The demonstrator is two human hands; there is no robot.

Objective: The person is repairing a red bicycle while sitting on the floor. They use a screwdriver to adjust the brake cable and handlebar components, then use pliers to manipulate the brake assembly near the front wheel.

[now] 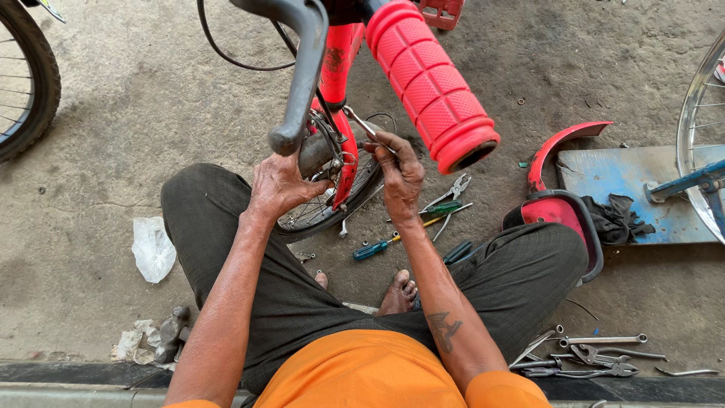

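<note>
I sit on the ground in front of a red bicycle (337, 60), looking down past its red handlebar grip (430, 79) and grey brake lever (302, 75). My left hand (281, 185) grips the front brake caliper (326, 151) above the front wheel (332, 204). My right hand (396, 174) holds a small metal spanner (368, 127) up against the same brake. Both hands are closed around what they hold.
Pliers (451, 189) and a blue-handled screwdriver (375, 248) lie by the wheel. A red mudguard (559, 143) and red-rimmed seat part (563, 215) sit right, next to a blue board (634, 181). Several spanners and pliers (596, 355) lie bottom right. Another wheel (26, 83) stands top left.
</note>
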